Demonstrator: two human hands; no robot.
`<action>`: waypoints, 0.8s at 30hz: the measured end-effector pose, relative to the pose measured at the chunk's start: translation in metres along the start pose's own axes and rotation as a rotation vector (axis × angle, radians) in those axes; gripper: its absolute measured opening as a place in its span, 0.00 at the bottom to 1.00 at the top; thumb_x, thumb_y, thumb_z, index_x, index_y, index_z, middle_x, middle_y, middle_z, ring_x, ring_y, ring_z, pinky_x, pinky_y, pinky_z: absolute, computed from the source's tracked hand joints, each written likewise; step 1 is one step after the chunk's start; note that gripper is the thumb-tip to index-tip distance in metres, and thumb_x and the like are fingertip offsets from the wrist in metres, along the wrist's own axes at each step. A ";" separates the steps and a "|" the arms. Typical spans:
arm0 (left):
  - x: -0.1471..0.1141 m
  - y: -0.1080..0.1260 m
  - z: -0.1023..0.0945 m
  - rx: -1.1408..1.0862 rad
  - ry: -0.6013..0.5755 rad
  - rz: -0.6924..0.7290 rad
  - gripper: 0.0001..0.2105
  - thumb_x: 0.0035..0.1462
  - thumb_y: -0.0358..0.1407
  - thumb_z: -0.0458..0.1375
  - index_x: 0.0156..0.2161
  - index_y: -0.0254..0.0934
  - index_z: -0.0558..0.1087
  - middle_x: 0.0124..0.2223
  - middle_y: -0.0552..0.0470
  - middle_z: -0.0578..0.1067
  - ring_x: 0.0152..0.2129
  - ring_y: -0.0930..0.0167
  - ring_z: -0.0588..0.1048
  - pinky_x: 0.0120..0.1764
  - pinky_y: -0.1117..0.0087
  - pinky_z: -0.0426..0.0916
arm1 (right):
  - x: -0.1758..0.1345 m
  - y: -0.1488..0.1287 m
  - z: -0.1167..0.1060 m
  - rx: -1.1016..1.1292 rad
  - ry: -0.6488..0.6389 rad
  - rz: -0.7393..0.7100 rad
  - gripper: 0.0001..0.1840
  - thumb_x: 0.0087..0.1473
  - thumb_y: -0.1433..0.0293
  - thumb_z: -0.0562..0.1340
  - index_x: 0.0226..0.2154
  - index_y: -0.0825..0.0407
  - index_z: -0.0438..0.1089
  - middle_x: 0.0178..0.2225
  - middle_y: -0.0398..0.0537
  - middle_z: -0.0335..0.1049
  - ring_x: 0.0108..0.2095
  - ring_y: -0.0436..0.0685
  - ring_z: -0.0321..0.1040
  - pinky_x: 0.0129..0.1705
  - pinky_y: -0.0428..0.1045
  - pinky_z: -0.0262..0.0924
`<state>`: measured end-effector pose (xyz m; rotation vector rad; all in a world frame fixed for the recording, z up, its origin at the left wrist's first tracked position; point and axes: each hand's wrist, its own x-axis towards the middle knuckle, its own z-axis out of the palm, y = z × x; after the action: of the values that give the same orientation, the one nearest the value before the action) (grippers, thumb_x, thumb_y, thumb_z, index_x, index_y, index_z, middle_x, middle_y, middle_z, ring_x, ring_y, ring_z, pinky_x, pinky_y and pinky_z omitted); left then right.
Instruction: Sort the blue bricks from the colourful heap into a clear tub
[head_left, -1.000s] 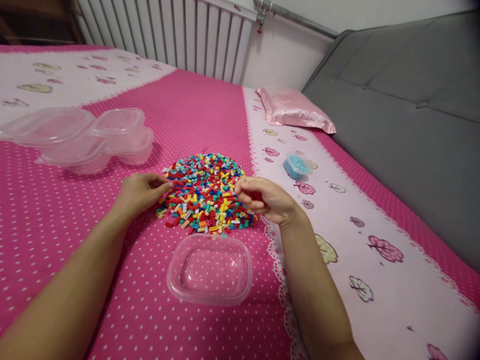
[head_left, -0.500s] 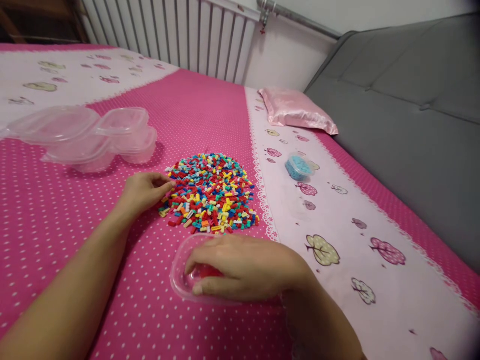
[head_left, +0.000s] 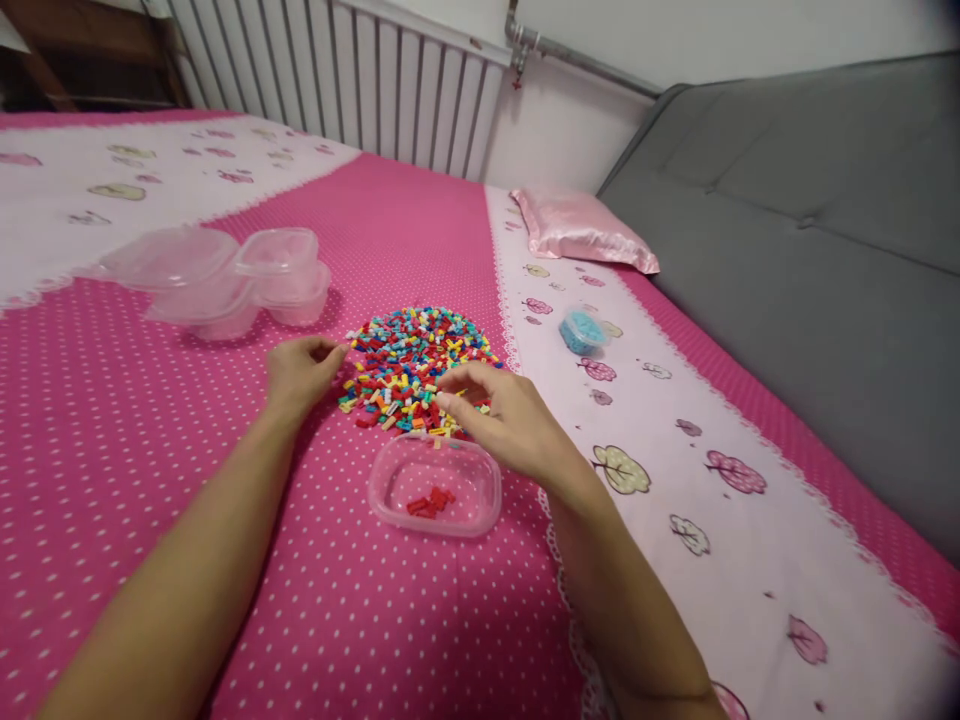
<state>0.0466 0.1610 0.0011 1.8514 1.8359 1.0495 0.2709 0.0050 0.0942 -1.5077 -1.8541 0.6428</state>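
A heap of small multicoloured toy bricks (head_left: 409, 350) lies on the pink dotted bedspread. At its left edge is my left hand (head_left: 304, 372), thumb and forefinger pinched together; anything between the tips is too small to make out. My right hand (head_left: 510, 415) reaches over the heap's front right side, its fingers curved and slightly apart from the thumb, with no brick visible in it. Just in front of the heap stands a clear plastic container (head_left: 487, 505), and several red bricks (head_left: 431, 502) rest on its bottom.
Clear empty containers and lids (head_left: 217, 285) are stacked at the left. A lidded tub of blue pieces (head_left: 583, 332) sits to the right on the white printed strip. Farther back are a pink pillow (head_left: 585, 228), a grey headboard (head_left: 810, 180) and a white radiator (head_left: 360, 80).
My right hand has moved from inside the clear container up to the brick heap, uncovering the red bricks. My left hand remains at the heap's left edge. The view has shifted slightly.
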 end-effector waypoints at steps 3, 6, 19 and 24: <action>-0.019 -0.004 -0.005 0.043 0.169 0.002 0.17 0.51 0.45 0.52 0.33 0.33 0.77 0.29 0.47 0.77 0.29 0.65 0.75 0.35 0.67 0.65 | -0.026 0.028 0.005 0.009 0.199 0.141 0.14 0.55 0.64 0.57 0.43 0.52 0.69 0.44 0.50 0.74 0.38 0.53 0.71 0.41 0.49 0.63; -0.047 -0.014 -0.016 0.065 0.215 0.022 0.18 0.53 0.45 0.50 0.33 0.34 0.76 0.31 0.45 0.77 0.30 0.64 0.75 0.36 0.66 0.66 | -0.081 0.070 0.004 -0.109 0.380 0.319 0.21 0.55 0.61 0.55 0.46 0.56 0.68 0.47 0.58 0.71 0.42 0.59 0.70 0.45 0.55 0.64; -0.211 -0.047 -0.094 0.505 -0.185 0.470 0.30 0.62 0.47 0.41 0.61 0.28 0.62 0.62 0.35 0.63 0.61 0.56 0.59 0.61 0.54 0.50 | -0.226 0.127 0.008 -0.828 0.534 0.530 0.29 0.61 0.59 0.47 0.56 0.60 0.64 0.57 0.64 0.61 0.58 0.67 0.55 0.59 0.60 0.47; -0.242 -0.054 -0.105 0.593 -0.283 0.441 0.34 0.61 0.52 0.42 0.65 0.29 0.55 0.67 0.33 0.54 0.64 0.54 0.51 0.62 0.51 0.46 | -0.225 0.121 0.006 -0.767 0.543 0.553 0.28 0.61 0.59 0.47 0.56 0.59 0.64 0.57 0.63 0.61 0.58 0.65 0.54 0.59 0.59 0.45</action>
<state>-0.0396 -0.0923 -0.0297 2.6714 1.7206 0.3179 0.3732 -0.1886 -0.0383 -2.4225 -1.2913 -0.3132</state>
